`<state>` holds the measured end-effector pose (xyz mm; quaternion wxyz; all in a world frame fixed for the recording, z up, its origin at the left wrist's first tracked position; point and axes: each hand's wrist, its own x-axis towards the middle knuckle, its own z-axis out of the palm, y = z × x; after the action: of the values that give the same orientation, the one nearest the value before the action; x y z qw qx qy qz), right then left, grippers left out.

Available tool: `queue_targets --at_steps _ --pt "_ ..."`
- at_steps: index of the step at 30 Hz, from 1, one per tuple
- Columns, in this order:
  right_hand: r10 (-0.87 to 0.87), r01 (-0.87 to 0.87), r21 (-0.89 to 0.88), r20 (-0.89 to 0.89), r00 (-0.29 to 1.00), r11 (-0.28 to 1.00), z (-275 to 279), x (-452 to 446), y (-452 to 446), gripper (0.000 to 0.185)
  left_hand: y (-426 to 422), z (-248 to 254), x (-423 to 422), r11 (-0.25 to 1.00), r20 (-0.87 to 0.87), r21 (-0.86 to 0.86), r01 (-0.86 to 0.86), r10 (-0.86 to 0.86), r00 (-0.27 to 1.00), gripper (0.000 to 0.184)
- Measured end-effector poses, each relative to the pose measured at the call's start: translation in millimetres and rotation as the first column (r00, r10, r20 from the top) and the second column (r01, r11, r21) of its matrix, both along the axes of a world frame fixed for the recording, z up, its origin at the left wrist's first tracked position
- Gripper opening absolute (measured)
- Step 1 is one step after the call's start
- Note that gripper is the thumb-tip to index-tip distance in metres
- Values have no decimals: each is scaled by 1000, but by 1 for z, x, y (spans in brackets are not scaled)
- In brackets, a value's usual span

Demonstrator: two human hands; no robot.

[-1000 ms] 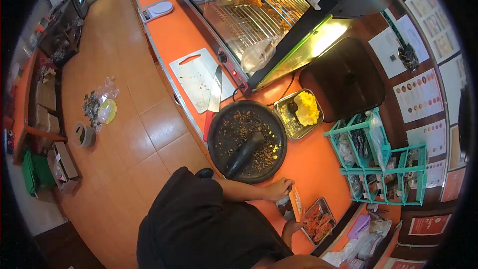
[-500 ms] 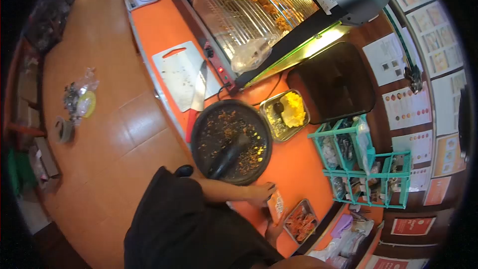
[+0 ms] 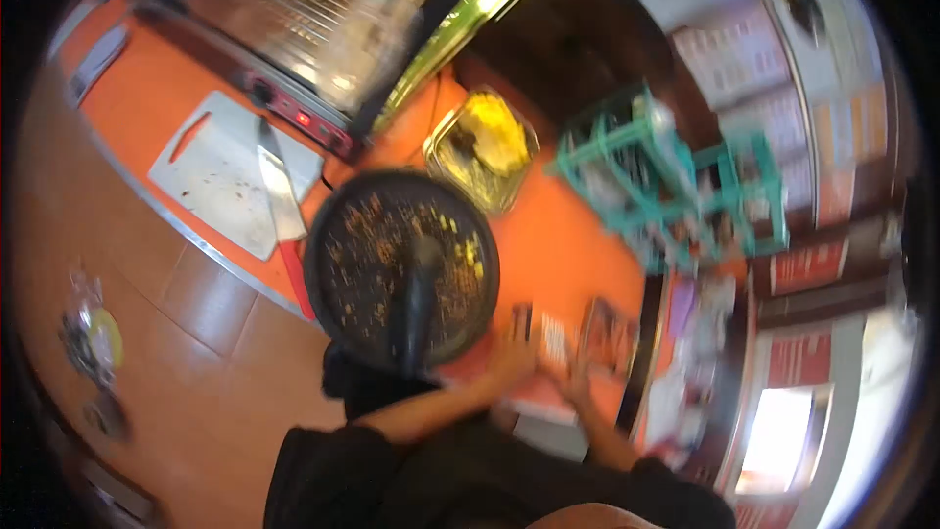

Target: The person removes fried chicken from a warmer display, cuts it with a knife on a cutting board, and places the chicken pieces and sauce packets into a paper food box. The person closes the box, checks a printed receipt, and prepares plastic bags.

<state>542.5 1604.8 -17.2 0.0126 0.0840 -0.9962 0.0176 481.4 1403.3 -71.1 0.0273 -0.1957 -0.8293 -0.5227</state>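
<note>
Both hands are together over the front of the orange counter, blurred by motion. My left hand point(image 3: 511, 360) is closed at the near left side of a small orange and white packet point(image 3: 553, 338). My right hand point(image 3: 575, 387) grips the packet's near end from the right. A small dark object point(image 3: 522, 320) shows beside the left fingers; its kind is unclear. To the right lies a metal tray point(image 3: 609, 333) of reddish-orange food. Left of the hands stands a large dark stone mortar point(image 3: 333, 264) with brown crumbs and yellow bits, a black pestle point(image 3: 419, 304) leaning in it.
A knife point(image 3: 279, 191) with a red handle lies on a white cutting board point(image 3: 211, 176). Behind the mortar is a metal tray point(image 3: 468, 168) with yellow food. Teal baskets point(image 3: 676, 181) stand at the right, a heated display point(image 3: 294, 103) at the back left.
My view has swung, so the counter things sit further left and more of the right side shows. Both hands stay at the packet, and more of my right forearm is visible.
</note>
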Motion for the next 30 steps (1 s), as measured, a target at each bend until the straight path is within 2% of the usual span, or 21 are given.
queue_targets --at_steps 1,2,3,4,5,6,8,10,11,12,13,16,17,19,21,22,24,25,27,28,30 --pt "-58 65 -114 69 996 991 1 -3 1 73 -2 6 -1 981 -23 -185 49 -54 998 57" --pt "-113 141 -220 136 984 965 3 -7 3 74 3 -3 -6 972 -221 -230 -47 -5 975 49" --pt "-169 224 -278 210 963 934 21 -10 -13 76 -6 14 -18 936 -231 -348 40 -127 965 42" --pt "-132 206 -344 227 965 916 28 -10 -14 74 2 9 -28 857 -235 -497 134 -282 930 53" --pt "-48 69 -215 103 994 974 18 -6 1 73 3 19 -40 708 -149 -664 242 -443 884 60" --pt "-141 201 -247 239 961 948 24 -7 -1 72 -3 32 -51 651 -78 -676 344 -529 845 62" --pt "-93 207 -450 263 960 869 14 -9 12 66 -7 33 -58 540 16 -700 467 -642 767 65" --pt "-119 226 -457 251 961 860 14 -9 18 58 -11 28 -61 567 -85 -708 422 -661 746 68" --pt "-106 203 -438 236 966 876 13 -3 16 51 -13 27 -57 533 -63 -722 441 -686 725 68" --pt "-123 225 -463 240 963 857 11 4 12 51 -15 27 -54 611 -127 -665 429 -659 741 65" --pt "-131 211 -452 202 971 867 6 7 8 48 -16 29 -54 685 -189 -601 413 -623 759 62" --pt "-113 155 -449 120 986 880 -8 13 11 43 -18 39 -53 617 -188 -667 419 -683 706 59" --pt "-87 121 -381 106 991 917 -11 15 14 43 -19 36 -53 595 -170 -681 427 -695 698 59" --pt "-77 100 -326 82 994 940 -28 19 17 42 -17 25 -61 572 -257 -688 446 -768 587 54" --pt "-31 -22 -256 -201 979 967 -59 14 29 39 -12 6 -56 651 -258 -573 498 -720 644 47" --pt "-113 -11 -359 -322 940 933 -77 16 27 34 -7 12 -52 683 -251 -555 475 -682 687 42" --pt "-289 130 -439 -318 903 889 -48 19 10 28 -3 2 -45 718 -247 -519 464 -646 723 41" --pt "-310 144 -434 -340 888 889 -34 22 18 28 -1 6 -39 758 -270 -476 446 -608 746 41" --pt "-444 132 -706 -278 852 696 -16 11 45 26 2 13 -30 761 -226 -500 414 -576 786 41" --pt "-563 156 -804 -250 787 574 -19 0 86 24 7 24 -23 786 -221 -480 390 -538 814 41" --pt "-807 365 -798 -236 542 479 55 -24 182 19 10 26 -11 787 -177 -519 334 -480 859 42"
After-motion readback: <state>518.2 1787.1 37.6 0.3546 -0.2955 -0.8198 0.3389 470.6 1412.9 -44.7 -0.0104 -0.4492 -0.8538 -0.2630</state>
